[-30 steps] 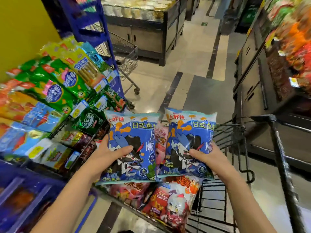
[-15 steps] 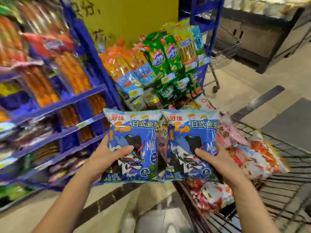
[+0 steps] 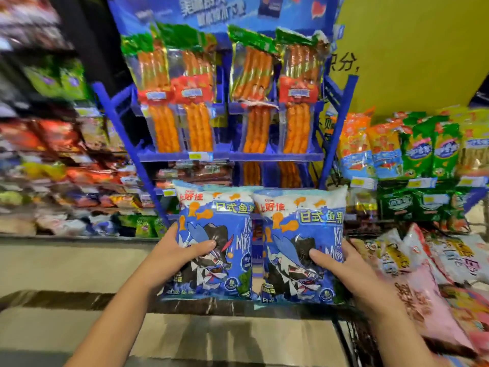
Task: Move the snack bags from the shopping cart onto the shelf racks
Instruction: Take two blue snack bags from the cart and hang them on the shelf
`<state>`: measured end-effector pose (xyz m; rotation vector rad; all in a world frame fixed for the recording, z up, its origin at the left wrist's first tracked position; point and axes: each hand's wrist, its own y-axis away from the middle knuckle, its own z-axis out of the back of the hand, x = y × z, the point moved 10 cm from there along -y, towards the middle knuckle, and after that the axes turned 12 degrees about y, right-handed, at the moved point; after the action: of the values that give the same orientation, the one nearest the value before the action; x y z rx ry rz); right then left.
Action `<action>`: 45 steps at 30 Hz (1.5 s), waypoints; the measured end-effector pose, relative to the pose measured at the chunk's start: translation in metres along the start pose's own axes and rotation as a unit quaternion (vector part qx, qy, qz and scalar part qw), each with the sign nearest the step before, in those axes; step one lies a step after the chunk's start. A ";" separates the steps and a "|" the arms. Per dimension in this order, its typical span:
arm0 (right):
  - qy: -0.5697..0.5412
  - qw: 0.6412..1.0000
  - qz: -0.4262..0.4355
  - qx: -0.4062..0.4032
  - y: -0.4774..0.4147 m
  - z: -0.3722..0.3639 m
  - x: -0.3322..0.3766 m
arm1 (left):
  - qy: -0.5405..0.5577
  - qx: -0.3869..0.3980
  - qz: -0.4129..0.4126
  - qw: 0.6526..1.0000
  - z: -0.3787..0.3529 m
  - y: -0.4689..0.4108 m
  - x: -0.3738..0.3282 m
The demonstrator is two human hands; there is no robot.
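Observation:
I hold two matching blue snack bags upright, side by side, in front of me. My left hand [image 3: 180,256] grips the left blue bag [image 3: 214,234] at its lower left, thumb across the front. My right hand [image 3: 344,271] grips the right blue bag [image 3: 301,234] at its lower right, thumb on the front. Both bags hang before the blue shelf rack [image 3: 341,123]. The shopping cart [image 3: 352,337] lies at the lower right, with several pink and white snack bags [image 3: 423,292] piled in it.
The blue rack carries rows of orange sausage packs [image 3: 254,102]. To the right stands a lower display of green and orange bags [image 3: 418,152] against a yellow wall [image 3: 412,49]. Blurred shelves of mixed snacks [image 3: 53,168] fill the left. Tiled floor [image 3: 79,266] lies below.
My view has swung left from the cart and aisle to face the blue rack. Both hands keep the same hold on the two blue bags, now away from the cart and raised before the rack.

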<state>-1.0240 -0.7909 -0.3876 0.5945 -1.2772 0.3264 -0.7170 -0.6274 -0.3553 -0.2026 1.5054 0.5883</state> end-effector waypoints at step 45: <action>0.011 0.978 0.162 0.129 -0.309 -0.670 0.324 | 0.048 -0.269 -0.073 0.959 0.715 -0.103 -0.086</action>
<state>-0.2354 -0.6808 -0.2629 0.5980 -1.3206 0.7752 -0.0381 -0.3937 -0.2381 -0.7663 1.3791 0.8695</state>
